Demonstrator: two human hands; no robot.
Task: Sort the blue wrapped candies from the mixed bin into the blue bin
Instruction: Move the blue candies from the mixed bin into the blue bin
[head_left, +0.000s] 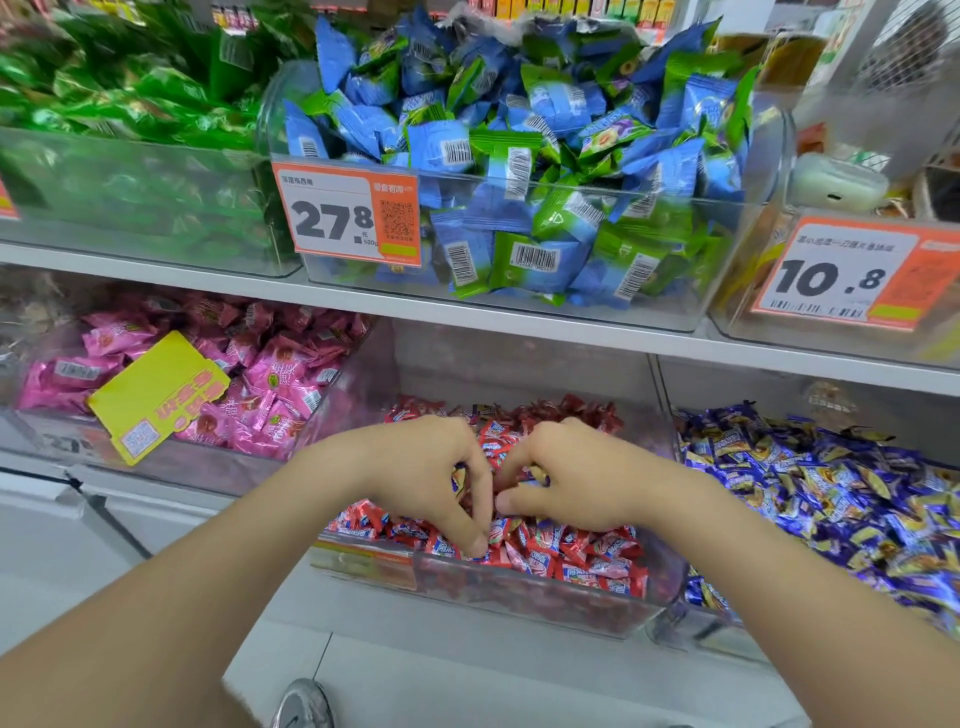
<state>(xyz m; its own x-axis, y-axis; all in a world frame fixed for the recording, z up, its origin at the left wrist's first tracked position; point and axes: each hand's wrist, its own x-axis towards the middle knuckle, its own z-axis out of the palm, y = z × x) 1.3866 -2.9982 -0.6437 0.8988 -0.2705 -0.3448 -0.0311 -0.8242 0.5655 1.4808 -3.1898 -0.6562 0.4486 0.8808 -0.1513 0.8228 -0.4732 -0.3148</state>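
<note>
— Bins, lower shelf?
— Mixed bin: clear hard plastic, heaped with glossy red crimp-ended wrappers. Blue bin just right of it: shiny blue candies with yellow print.
— Hands?
— Left hand, right hand: both in the mixed bin, fingers curled down into the heap. Blue-yellow scrap shows under the left fingers; whether either hand grips anything, cannot tell.
— Surroundings?
— White shelf; pink candies left; blue-green packets above, orange price tag.

L hand & R hand, fingers curled, in red-candy bin; blue-candy bin just R
</note>
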